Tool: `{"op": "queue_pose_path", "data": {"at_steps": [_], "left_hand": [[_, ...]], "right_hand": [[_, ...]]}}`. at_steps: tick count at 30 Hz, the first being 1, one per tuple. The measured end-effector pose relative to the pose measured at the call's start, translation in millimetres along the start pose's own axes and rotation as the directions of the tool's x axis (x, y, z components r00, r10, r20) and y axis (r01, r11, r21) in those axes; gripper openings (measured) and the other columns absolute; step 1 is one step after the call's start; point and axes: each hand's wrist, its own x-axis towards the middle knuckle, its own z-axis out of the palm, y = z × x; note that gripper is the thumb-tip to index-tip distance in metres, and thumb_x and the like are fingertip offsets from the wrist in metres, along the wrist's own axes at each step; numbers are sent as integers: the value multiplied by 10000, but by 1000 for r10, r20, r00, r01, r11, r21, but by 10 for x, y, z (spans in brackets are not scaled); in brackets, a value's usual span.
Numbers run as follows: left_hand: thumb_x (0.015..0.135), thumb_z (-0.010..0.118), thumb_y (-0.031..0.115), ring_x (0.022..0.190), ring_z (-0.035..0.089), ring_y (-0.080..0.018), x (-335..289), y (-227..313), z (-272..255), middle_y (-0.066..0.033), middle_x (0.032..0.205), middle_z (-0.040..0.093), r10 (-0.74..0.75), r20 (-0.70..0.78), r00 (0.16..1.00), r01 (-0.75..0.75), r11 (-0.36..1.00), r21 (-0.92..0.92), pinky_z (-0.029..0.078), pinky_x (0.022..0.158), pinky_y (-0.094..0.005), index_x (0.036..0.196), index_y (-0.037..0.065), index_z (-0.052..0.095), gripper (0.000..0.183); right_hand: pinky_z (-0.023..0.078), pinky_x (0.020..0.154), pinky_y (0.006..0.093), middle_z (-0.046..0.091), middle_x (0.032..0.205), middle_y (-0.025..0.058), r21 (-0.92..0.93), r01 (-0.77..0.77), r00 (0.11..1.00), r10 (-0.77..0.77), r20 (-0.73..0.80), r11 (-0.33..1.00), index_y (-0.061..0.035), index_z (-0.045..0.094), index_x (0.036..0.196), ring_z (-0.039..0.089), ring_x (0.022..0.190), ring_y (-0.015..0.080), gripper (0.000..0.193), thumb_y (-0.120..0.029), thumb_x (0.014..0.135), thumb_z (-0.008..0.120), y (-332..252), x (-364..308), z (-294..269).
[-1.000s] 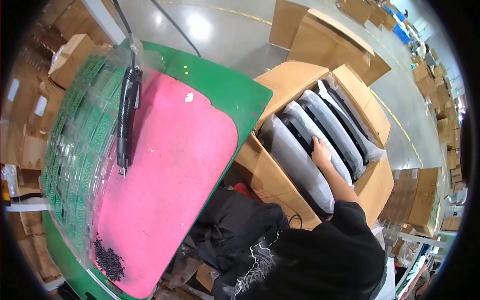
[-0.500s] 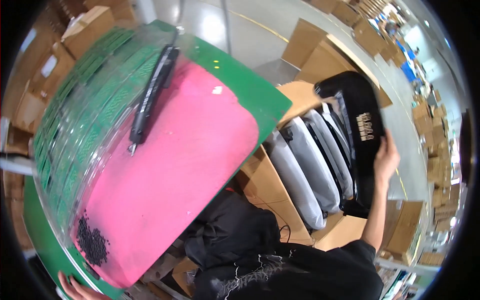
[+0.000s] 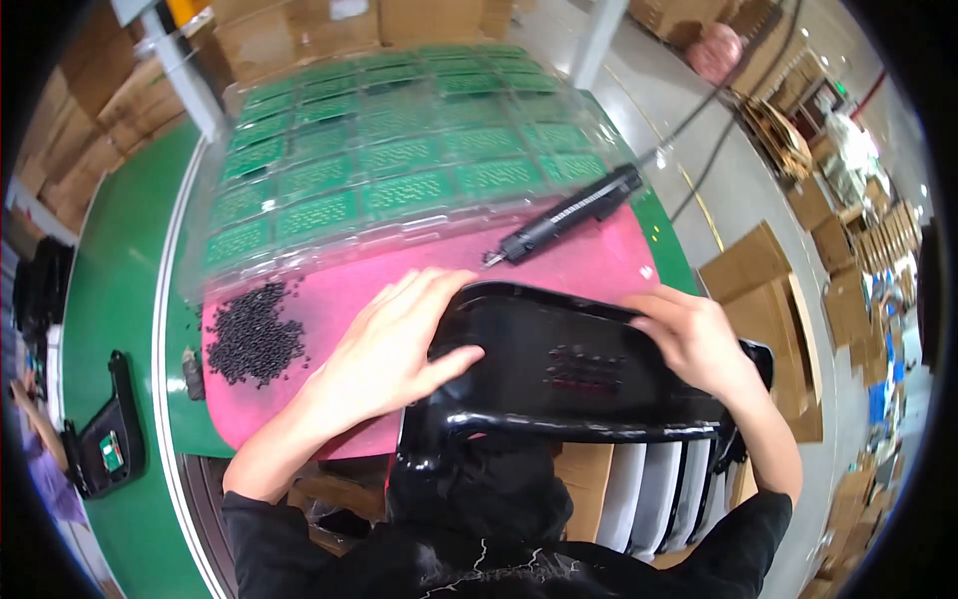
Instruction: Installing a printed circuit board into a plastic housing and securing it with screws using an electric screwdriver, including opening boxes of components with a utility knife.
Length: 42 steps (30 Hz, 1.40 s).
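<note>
A glossy black plastic shell lies open side up over the near edge of the pink mat. My left hand grips its left end, thumb inside the rim. At the far right rim, my right hand has its fingers curled over the edge, with some fingertips hidden. Beyond the shell rests a black electric screwdriver, its tip pointing left. To the left of my left hand is a heap of small black screws.
Clear plastic trays of green circuit boards cover the far part of the green table. Below the shell on the right, an open carton holds several wrapped pieces. Another black shell lies far left, near another person's arm.
The black shell has come from above the carton on the right to the mat in front of me. My left hand has moved from the table's edge onto it. The view has turned left.
</note>
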Motion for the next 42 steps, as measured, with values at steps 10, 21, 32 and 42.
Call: {"op": "queue_pose_path", "data": {"at_steps": [10, 21, 32, 42], "left_hand": [[637, 495, -136, 969, 567, -323, -164, -347, -93, -129, 1026, 593, -36, -199, 979, 68, 985, 158, 469, 836, -414, 1040, 27, 574, 442], [788, 652, 36, 906, 561, -318, -173, -581, 29, -129, 913, 576, -10, -141, 990, 22, 996, 88, 475, 769, -407, 1015, 1, 594, 237], [683, 785, 57, 1105, 551, -337, -173, -534, -248, -154, 1174, 579, -60, -404, 913, 128, 981, 145, 452, 946, -416, 1226, 23, 536, 598], [591, 797, 5, 1043, 596, -340, -93, -531, -215, -164, 1166, 609, 235, -390, 890, -230, 971, 62, 499, 889, -404, 1258, 0, 542, 714]], "right_hand": [[446, 942, 430, 545, 1242, 129, -380, 61, 930, -191, -314, 923, -80, 591, 1171, 521, 1146, 306, 328, -136, 848, 576, 372, 2460, 669], [395, 1011, 439, 480, 1378, 67, -724, -28, 953, -201, -228, 689, -37, 556, 1214, 438, 1272, 221, 404, -80, 813, 553, 819, 3249, 1089], [481, 763, 290, 636, 1024, 111, 58, 419, 800, -338, -495, 906, -20, 617, 1072, 632, 914, 241, 252, 80, 852, 546, -375, 2011, 438], [528, 805, 307, 663, 1029, 141, 463, 373, 918, -246, -312, 804, 7, 578, 1153, 677, 955, 252, 318, 69, 843, 616, -616, 1165, 492]]}}
